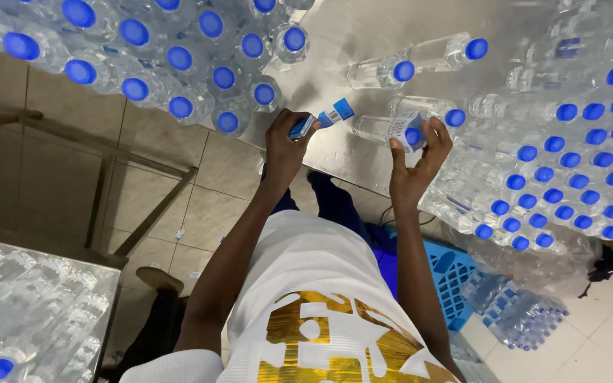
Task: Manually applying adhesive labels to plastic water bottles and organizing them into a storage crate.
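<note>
Blue caps crowd every side of the steel table (363,35), and between them we work on one clear plastic bottle (381,128) lying on its side near the table's front edge, its neck pointing to our right. Our right hand (418,164) curls its fingers around the capped end of that bottle, thumb on one side and fingertips over the blue-and-white label (402,129) on the other, so it is closed on the bottle. Our left hand (283,145) is closed too, pinching a small strip of blue-and-white labels (321,119) between thumb and forefinger, the strip sticking out towards the bottle but apart from it. To do this well, we judge that the right hand should hold the bottle firmly enough that it cannot roll on the smooth steel, while the left brings its strip in square to the bottle's side rather than at a slant. Two more bottles lying flat (413,62) sit just beyond, near enough that a careless elbow could nudge them, so we would keep our movements short and close to the table edge. A wrapped pack of bottles (179,64) stands to the left and a larger stack of packs (576,149) to the right, leaving only a narrow bare lane of steel. Below the table lies a blue plastic crate (448,273) on the tiled floor (58,135).
</note>
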